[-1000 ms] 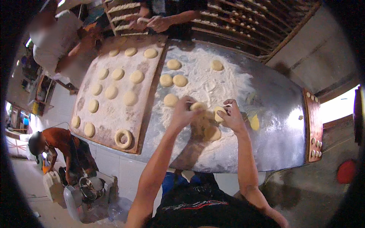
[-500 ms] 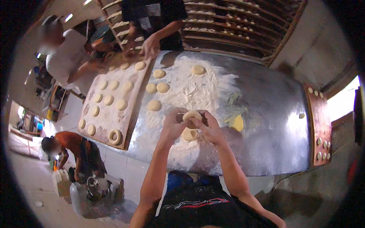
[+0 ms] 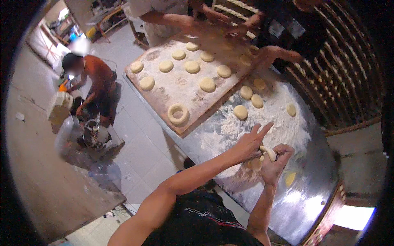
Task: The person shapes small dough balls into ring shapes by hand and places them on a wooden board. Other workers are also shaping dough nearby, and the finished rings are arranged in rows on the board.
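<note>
A pale dough ring [image 3: 269, 153] is held between my two hands above the floured metal table. My right hand [image 3: 277, 163] is closed round its right side, the fingers curled in. My left hand [image 3: 250, 144] is at its left side; two fingers stretch outward while the lower ones, partly hidden, grip the dough. Below the hands, partly covered, lies another dough piece [image 3: 253, 165]. Farther off on the table are several round dough pieces, among them one dough disc [image 3: 240, 112] nearest my left hand.
A floured wooden board [image 3: 164, 92] at the left bears several dough discs and one finished-looking ring [image 3: 178, 114]. Two people's arms reach over its far end. Racks [image 3: 349, 69] of dough stand at the far right. At left, a person in orange [image 3: 96, 82] bends over containers.
My view has turned left, so the board now sits nearer the middle. My hands have shifted on the dough ring; two left fingers now stretch out and the right hand has curled round it.
</note>
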